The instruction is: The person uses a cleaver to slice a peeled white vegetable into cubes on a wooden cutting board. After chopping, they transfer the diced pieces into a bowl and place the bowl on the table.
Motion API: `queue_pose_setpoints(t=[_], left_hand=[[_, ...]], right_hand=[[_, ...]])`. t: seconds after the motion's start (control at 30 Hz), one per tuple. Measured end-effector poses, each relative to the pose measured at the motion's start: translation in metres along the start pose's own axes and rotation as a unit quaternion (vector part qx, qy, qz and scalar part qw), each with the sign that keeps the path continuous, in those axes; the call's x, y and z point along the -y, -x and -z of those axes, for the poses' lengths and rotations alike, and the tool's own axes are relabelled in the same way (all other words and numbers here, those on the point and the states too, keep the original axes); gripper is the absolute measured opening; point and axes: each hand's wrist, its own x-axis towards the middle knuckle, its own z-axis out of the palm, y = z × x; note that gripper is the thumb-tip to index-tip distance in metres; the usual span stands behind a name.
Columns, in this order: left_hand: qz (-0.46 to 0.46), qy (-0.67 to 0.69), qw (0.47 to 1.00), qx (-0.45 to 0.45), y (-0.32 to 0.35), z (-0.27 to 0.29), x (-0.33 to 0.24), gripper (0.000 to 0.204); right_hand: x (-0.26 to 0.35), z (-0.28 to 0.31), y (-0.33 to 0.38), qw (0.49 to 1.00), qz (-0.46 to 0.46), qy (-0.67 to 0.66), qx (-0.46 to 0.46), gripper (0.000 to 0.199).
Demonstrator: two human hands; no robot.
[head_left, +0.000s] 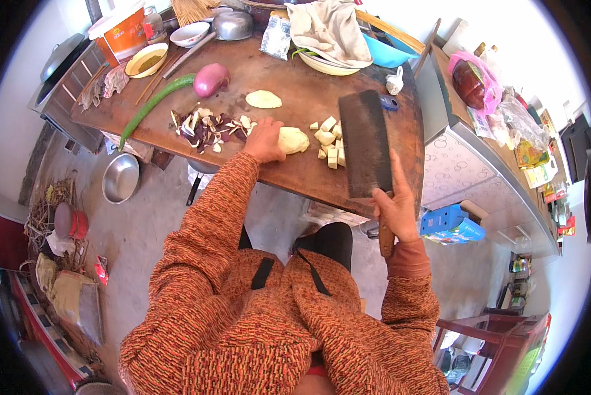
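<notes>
Cleaver (364,138): dark metal blade, matt, streaky; handle (386,241) looks wooden. Peeled chunk (294,140): smooth, pale, matt. Table (256,60): brown wood, worn, patchy sheen. Purple vegetable (212,79): smooth, glossy skin. Cloth (328,31): matt, wrinkled. Blue basin (389,54): plastic, smooth. Pan on floor (112,180): shiny metal. Sleeve (206,204): rough, nubbly knit. Pink bag (490,95): thin glossy plastic.

Before you spreads a broad brown wooden table (243,60), over a smooth grey floor (144,263). To your right stands a long cabinet with pale, circle-patterned panels (450,161); beyond it, bright light washes out a white wall (539,39). A dark red frame-like stand (506,329) sits nearer you, lower right.
</notes>
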Motion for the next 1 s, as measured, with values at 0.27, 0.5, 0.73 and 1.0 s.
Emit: queue_pose_setpoints(t=[0.27,0.5,0.73,1.0], left_hand=[[-0.112,-0.010,0.987,0.113,0.014,0.009,-0.019,0.071],[-0.209,-0.049,0.964,0.158,0.016,0.006,-0.033,0.077],[-0.146,-0.044,0.988,-0.008,0.041,0.003,-0.033,0.078],[0.002,0.174,0.941,-0.290,0.077,-0.031,-0.046,0.034]], right_hand=[[0.012,0.013,0.033,0.999,0.007,0.028,-0.045,0.083],[0.009,0.004,0.037,0.983,0.039,0.173,0.036,0.079],[0.012,-0.016,0.012,0.966,0.117,0.218,0.079,0.078],[0.023,-0.029,-0.014,0.930,0.171,0.290,0.147,0.078]])
